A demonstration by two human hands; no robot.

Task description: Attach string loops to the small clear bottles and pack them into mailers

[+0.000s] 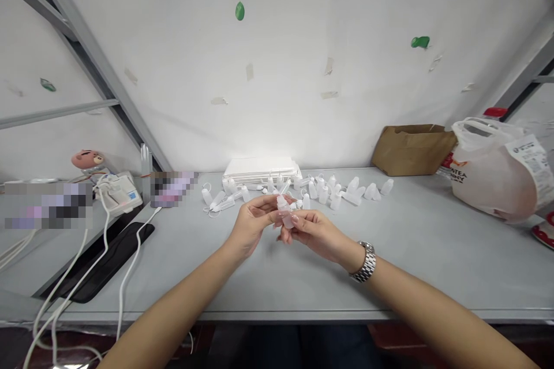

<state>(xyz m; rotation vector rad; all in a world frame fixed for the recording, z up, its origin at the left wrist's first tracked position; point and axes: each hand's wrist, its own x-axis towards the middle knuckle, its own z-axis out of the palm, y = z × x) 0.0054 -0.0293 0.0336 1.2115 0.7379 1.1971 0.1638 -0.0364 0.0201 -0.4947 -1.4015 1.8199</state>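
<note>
Basically, everything turns on the small gap between the two hands, where one bottle (pixel 283 211) sits. It is to the right of the left hand (pixel 253 220) and to the left of the right hand (pixel 315 229), with neither clearly nearer, since both touch it. Its long axis runs close to upright, the narrow end on top and leaning slightly to the left, the base low by the right thumb.

The right hand pinches the lower body, thumb across the near side and fingers curled beneath (their exact grip is partly hidden). The left hand has its thumb against the bottle's left side and its fingers arched up behind; how firmly it presses, I cannot tell. Both wrists angle inward, and the forearms come in from the bottom corners over the table (pixel 277 294), a watch (pixel 366 263) on the right wrist.

Just beyond the hands, loose bottles (pixel 335 200) lie and stand in a scattered row, in front of a white stack (pixel 259 167) near the wall (pixel 281 121).
</note>
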